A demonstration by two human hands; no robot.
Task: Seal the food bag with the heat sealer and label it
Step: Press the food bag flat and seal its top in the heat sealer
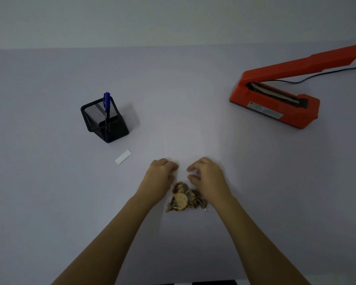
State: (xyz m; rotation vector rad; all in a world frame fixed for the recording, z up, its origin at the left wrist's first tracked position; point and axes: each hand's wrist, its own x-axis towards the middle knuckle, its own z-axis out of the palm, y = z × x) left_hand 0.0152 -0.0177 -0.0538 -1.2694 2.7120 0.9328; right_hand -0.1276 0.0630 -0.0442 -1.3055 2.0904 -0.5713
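Nearest the person, a clear plastic food bag (pixel 190 194) lies flat on the pale grey table (pixel 49 182). Its brown round snacks (pixel 180 200) are all bunched in the near end. The bag's long side runs straight away from the person, so its empty far end lies just past the snacks, right where the fingers are. The left hand (pixel 162 171) and the right hand (pixel 206 173) sit side by side over that far end. Their fingers are curled and the tips point at each other with a small gap between. The plastic there is too clear to see, so I cannot tell if the fingers pinch it or only rest on it. A small white paper label (pixel 123 157) lies a bit further out, near the left hand, so that hand should have the easier reach for it. Behind the label stands a black wire-mesh pen cup (pixel 105 124) with just one thing in it: a blue marker pen (pixel 106 99), upright and leaning a little. Far off on the right sits the orange heat sealer (pixel 275 101), its long body slanted and its top arm lifted up. Its mouth is open and nothing is in it. A black cord (pixel 327 75) runs away behind it. The bag is well apart from the sealer, and the right hand is the nearer one, so the bag will probably go out and to the right, open end first.
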